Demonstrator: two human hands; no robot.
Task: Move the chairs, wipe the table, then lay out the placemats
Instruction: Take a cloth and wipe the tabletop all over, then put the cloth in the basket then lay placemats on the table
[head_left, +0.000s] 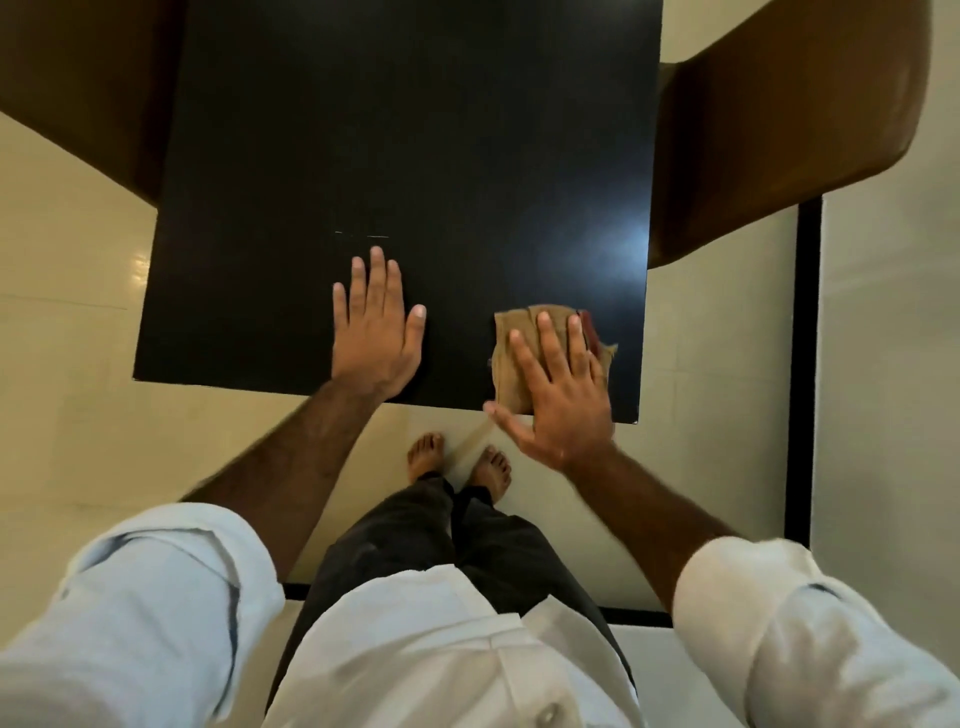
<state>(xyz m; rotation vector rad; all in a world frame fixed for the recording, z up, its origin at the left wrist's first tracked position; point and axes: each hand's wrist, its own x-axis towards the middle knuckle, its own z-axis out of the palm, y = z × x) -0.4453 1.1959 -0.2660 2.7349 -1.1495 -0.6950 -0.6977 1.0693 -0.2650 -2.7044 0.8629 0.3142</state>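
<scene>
Head view: black table (405, 156) fills the middle, its near edge just before my bare feet (457, 460). A tan cloth (511, 343) lies on its near right corner; my right hand (558, 395) presses it flat, fingers spread. My left hand (376, 327) rests palm down on the tabletop, fingers straight, holding nothing. Brown chairs (769, 135) stand at both sides.
</scene>
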